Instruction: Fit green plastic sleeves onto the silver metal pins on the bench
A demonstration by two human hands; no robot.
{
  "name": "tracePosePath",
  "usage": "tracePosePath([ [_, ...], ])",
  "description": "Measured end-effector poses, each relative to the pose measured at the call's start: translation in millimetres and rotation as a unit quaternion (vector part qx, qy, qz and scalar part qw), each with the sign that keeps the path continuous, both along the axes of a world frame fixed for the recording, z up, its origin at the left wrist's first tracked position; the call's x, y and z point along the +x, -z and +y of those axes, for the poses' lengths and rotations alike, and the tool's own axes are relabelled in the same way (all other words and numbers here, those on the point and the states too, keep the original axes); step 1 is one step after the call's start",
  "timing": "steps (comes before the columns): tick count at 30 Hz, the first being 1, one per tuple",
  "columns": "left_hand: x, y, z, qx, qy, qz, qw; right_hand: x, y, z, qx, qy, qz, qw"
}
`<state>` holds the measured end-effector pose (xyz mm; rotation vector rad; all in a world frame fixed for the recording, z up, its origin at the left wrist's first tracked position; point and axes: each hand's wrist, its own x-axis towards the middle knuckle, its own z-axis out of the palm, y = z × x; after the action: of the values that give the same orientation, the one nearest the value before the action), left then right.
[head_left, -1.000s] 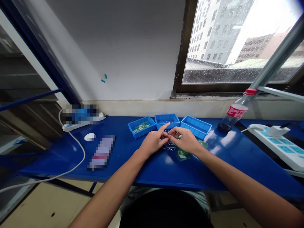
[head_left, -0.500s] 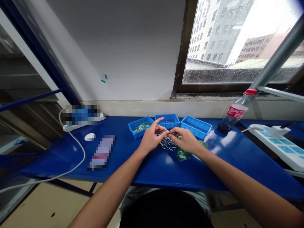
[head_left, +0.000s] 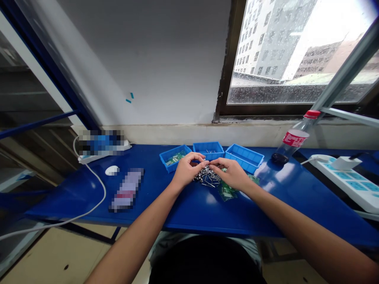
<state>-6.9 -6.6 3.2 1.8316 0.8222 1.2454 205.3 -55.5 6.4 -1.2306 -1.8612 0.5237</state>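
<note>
A pile of thin silver metal pins (head_left: 211, 182), screws or rivets by their look, lies on the blue table under my hands. Above it my left hand (head_left: 187, 170) is closed in a pinch, thumb against fingers, with a tiny shiny bit at the tips. My right hand (head_left: 232, 173) pinches too, its fingertips meeting those of the left. What the fingers grip is too small to name. Green-and-clear small plastic packets (head_left: 227, 193) lie beside the pile, partly under my right hand.
Behind my hands stand a blue bin (head_left: 168, 167) with green packets, a middle bin (head_left: 208, 146) with a few metal pins, and a right bin (head_left: 245, 157). A cola bottle (head_left: 296, 136) and power strip (head_left: 352, 181) are right; a blurred flat object (head_left: 127, 189) and cable (head_left: 103, 189) are left.
My left index finger, raised before, has curled down to the fingertips. My right hand has barely moved, and the pile and bins look the same.
</note>
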Motion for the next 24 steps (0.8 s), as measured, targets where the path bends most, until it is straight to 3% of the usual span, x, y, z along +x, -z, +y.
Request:
tracePosePath([
  [10,1.3,-1.7,-1.5,-0.036,0.019,-0.013,0.999,-0.3,-0.8,-1.5,0.003,-0.015,-0.022,1.0],
  [15,0.8,-5.8,-5.0,-0.041,0.069,-0.001,0.997,1.4,-2.5,-1.5,0.017,-0.049,-0.033,0.998],
  [20,0.7,-7.7,-7.1,-0.053,0.104,0.002,0.993,2.8,-3.0,0.1,0.006,-0.057,-0.008,0.998],
  [24,1.2,-6.4,-6.6,-0.042,0.098,0.019,0.994,2.0,-2.7,0.4,-0.023,-0.04,0.035,0.998],
])
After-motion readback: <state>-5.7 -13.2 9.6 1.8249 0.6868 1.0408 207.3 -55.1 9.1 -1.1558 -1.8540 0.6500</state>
